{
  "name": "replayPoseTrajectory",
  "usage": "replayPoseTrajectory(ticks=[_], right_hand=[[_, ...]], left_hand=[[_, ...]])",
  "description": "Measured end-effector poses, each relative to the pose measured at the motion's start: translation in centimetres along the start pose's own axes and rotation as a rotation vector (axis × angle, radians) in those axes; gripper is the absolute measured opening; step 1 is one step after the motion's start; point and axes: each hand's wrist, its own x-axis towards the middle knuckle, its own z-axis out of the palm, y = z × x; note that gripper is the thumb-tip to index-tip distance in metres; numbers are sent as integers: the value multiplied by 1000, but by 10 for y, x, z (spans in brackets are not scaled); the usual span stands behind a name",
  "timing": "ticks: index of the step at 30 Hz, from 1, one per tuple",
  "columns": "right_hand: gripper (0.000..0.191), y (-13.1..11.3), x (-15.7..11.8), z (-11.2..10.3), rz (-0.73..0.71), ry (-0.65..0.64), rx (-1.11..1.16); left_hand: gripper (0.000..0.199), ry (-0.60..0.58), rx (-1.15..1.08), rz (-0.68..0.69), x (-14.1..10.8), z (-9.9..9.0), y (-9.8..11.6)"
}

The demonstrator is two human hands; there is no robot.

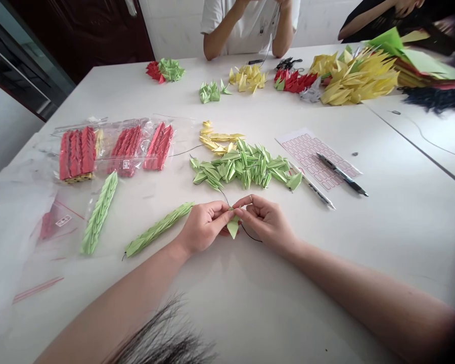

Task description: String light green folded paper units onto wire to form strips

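My left hand [203, 227] and my right hand [265, 220] meet over the white table, their fingertips pinching a small green folded paper unit [233, 227]. A thin black thread [250, 235] runs through my fingers, out toward the loose pile of green paper units [242, 167] just beyond my hands. Left of my left hand lies a long strung row of green units [157, 230]. A second green row [98, 215] lies further left, on a clear plastic bag.
Red folded units sit in plastic bags [127, 149] at the left, beside yellow units [216, 139]. A printed label sheet [314, 159] and pens [343, 174] lie to the right. Paper piles [354, 76] and co-workers' arms [242, 30] occupy the far side.
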Motion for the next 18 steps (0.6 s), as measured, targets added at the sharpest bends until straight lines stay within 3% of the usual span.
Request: replayPoseTrajectory(ticks=[7,18], right_hand=[[39,-2,1,0,59,13,-26],[45,1,2,-4,80,-10,50]], left_hand=[[29,2,104,-6,-4,-1,1],[22,17,397,218,-8,1,-4]])
